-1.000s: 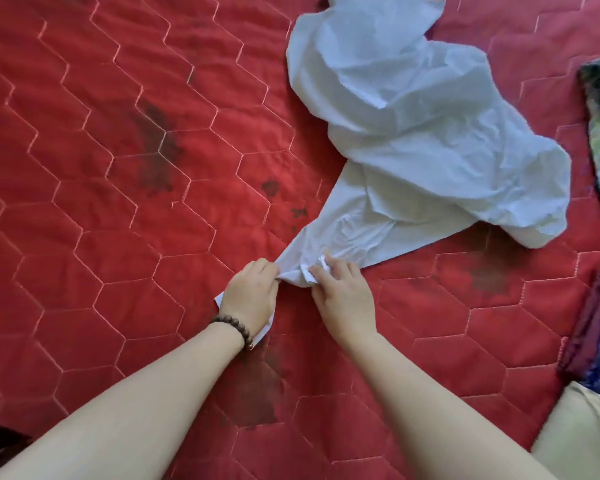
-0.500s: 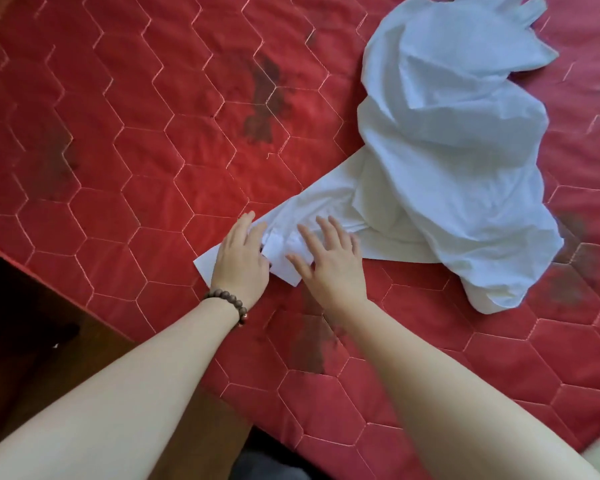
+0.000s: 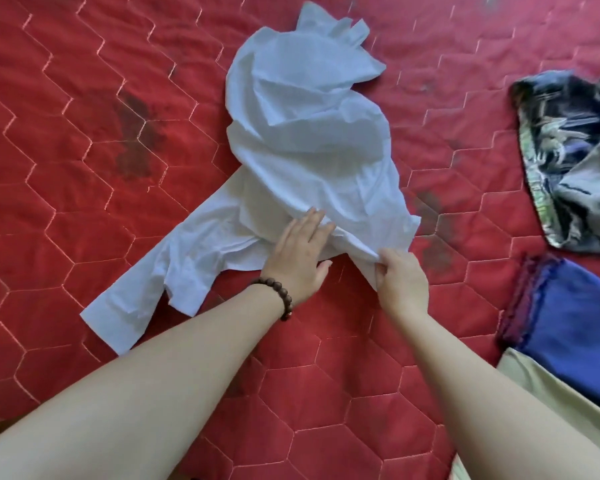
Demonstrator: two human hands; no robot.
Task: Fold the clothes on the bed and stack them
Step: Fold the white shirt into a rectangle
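Observation:
A crumpled white shirt (image 3: 309, 140) lies in the middle of the red quilted bed (image 3: 66, 168). One long sleeve stretches flat toward the lower left, its cuff at the near end. My left hand (image 3: 300, 256), a bead bracelet on its wrist, rests flat with straight fingers on the shirt where the sleeve meets the body. Just to its right, my right hand (image 3: 400, 280) pinches the lower edge of the shirt's body between thumb and curled fingers.
A dark patterned garment (image 3: 568, 161) lies crumpled at the right edge. Below it sits a folded blue cloth (image 3: 575, 327) on a pale yellow one (image 3: 568, 410). Dark stains mark the quilt left of the shirt.
Both hands have left the sleeve's cuff and moved up and right along the shirt. The left now presses flat near the sleeve's base and the right grips the body's edge. The sleeve lies spread out.

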